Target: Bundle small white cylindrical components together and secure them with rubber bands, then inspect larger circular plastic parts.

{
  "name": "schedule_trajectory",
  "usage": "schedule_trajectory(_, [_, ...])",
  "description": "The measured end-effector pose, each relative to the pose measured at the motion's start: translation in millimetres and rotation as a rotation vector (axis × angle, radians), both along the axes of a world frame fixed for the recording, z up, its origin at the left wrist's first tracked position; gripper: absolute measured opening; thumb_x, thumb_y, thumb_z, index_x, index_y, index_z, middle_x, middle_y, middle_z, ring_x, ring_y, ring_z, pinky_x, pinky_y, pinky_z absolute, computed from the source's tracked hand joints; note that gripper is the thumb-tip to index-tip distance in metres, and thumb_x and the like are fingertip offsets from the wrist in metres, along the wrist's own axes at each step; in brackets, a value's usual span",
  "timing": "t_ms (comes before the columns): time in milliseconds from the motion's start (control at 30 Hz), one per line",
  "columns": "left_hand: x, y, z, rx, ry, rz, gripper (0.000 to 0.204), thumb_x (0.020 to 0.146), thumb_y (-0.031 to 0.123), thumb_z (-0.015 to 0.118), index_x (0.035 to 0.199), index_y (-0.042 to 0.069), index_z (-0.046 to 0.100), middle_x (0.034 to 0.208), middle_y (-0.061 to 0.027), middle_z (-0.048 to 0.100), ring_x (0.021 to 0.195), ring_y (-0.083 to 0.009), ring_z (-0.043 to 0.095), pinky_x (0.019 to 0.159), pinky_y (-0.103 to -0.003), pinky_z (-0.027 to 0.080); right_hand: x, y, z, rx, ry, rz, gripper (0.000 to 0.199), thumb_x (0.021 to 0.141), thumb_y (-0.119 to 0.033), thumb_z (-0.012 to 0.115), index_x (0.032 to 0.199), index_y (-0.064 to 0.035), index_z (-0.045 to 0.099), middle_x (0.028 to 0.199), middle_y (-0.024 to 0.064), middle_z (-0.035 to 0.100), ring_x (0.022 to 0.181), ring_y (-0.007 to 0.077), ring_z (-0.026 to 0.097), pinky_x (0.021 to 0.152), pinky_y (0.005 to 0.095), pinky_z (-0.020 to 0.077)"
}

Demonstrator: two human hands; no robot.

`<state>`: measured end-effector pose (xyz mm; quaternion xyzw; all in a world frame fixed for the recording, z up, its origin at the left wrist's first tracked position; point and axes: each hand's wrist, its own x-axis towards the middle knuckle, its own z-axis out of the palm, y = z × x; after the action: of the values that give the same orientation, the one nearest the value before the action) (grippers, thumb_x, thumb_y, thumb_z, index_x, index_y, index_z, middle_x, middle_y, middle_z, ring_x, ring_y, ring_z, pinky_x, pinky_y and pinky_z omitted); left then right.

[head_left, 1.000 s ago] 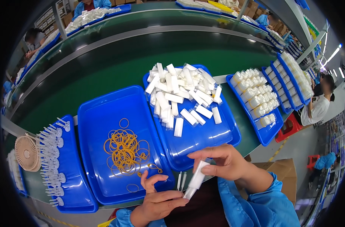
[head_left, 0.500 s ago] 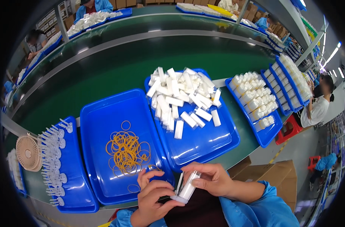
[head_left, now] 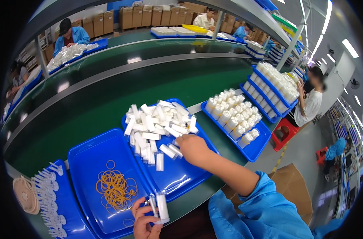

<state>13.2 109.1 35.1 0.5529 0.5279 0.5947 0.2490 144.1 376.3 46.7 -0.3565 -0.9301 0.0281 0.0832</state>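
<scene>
My left hand (head_left: 145,218) holds a small bundle of white plastic tubes (head_left: 159,206) upright at the near edge of the table. My right hand (head_left: 193,148) reaches out over the middle blue tray (head_left: 181,179) and its fingers close on one white tube (head_left: 174,149) at the edge of the loose pile of white tubes (head_left: 155,125). A heap of tan rubber bands (head_left: 115,189) lies in the blue tray (head_left: 90,163) to the left, just beyond my left hand.
A blue tray of bundled white tubes (head_left: 234,115) sits to the right, with more stacked trays (head_left: 275,83) behind. At the far left are white pronged parts (head_left: 50,195) and a small beige fan (head_left: 25,195). A green conveyor belt (head_left: 110,91) runs behind. Other people work around.
My right hand let go of the bundle near my body and reached forward to the tube pile. My left hand now holds the bundle alone.
</scene>
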Motion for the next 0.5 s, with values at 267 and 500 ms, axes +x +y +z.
schedule_trajectory(267, [-1, 1, 15, 0.024, 0.256, 0.093, 0.008, 0.071, 0.006, 0.067, 0.076, 0.006, 0.060, 0.095, -0.0120, 0.055, 0.111, -0.0372, 0.043, 0.093, -0.049, 0.031, 7, -15, 9, -0.079, 0.247, -0.003, 0.035, 0.072, -0.001, 0.055, 0.107, -0.0038, 0.047, 0.088, 0.0135, 0.058, 0.070, 0.0261, 0.062, 0.059, 0.0365, 0.0504])
schedule_trajectory(500, [1, 5, 1, -0.008, 0.295, 0.068, 0.013, 0.058, 0.013, 0.077, 0.068, 0.017, 0.068, 0.081, 0.0007, 0.059, 0.106, -0.0328, 0.045, 0.099, -0.051, 0.020, 12, -72, 42, -1.429, 0.782, 0.149, 0.062, 0.079, 0.006, 0.053, 0.134, -0.0099, 0.027, 0.097, 0.0076, 0.051, 0.069, 0.0100, 0.054, 0.062, 0.0221, 0.0450])
